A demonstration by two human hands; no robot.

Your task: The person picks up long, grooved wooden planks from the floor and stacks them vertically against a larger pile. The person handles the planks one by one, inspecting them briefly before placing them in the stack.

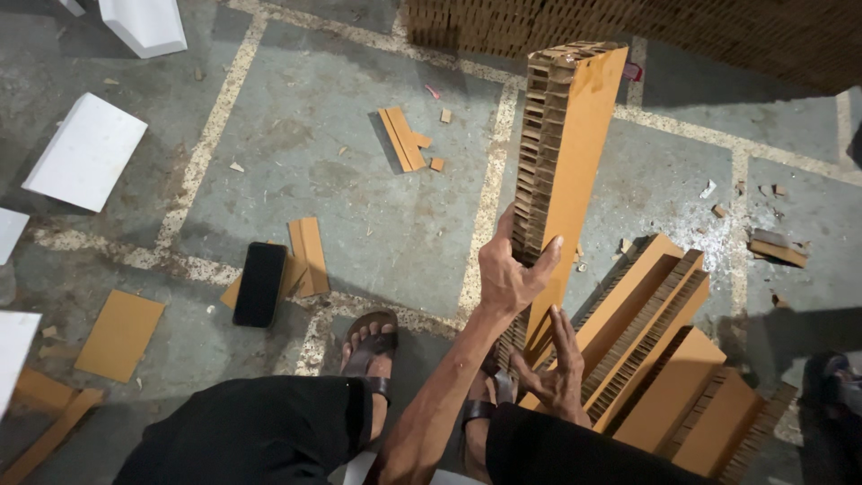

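— What are your hands doing right now?

— My left hand (pixel 505 274) is gripping the tall stack of honeycomb cardboard strips (pixel 561 171), fingers curled over its ribbed edge and thumb lying against its smooth orange face. My right hand (pixel 555 373) is spreading open, fingers pressing flat on the foot of that same stack without closing around it.

— And where is the stack standing?

— It is rising from the concrete floor (pixel 359 189) right in front of my knees and leaning away toward twelve o'clock. At about four o'clock from it, more cardboard slabs (pixel 664 359) are lying tilted in a loose pile.

— Any boxes or bins holding things?

— I am not seeing any. A black phone (pixel 259 283) is lying on the floor at nine o'clock from my hands, beside my sandalled foot (pixel 370 341), with cardboard offcuts (pixel 402 139) at eleven o'clock and white boards (pixel 85 153) far toward ten.
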